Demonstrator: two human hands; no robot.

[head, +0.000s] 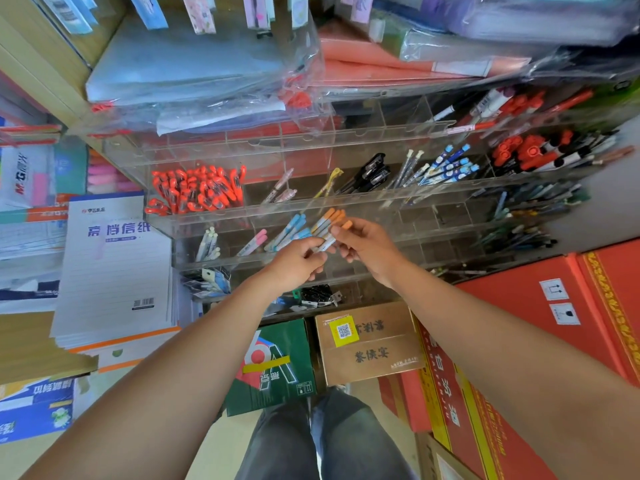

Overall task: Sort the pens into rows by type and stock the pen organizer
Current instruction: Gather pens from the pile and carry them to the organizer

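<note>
**Both hands on one orange-capped pen at frame centre**

The left hand pinches the lower, white barrel end of an orange-capped pen between thumb and fingertips. The right hand pinches the same pen just below its cap, with its other fingers curled. The pen's long axis runs from lower left to upper right, and the cap points to the upper right.

It is held just in front of the clear acrylic pen organizer. Directly behind it is the compartment of matching orange-capped pens, which lean the same way. Left of these along the row stand blue-capped pens, pink-capped pens and white pens. Red pens fill a compartment one row higher, at centre left.
</note>
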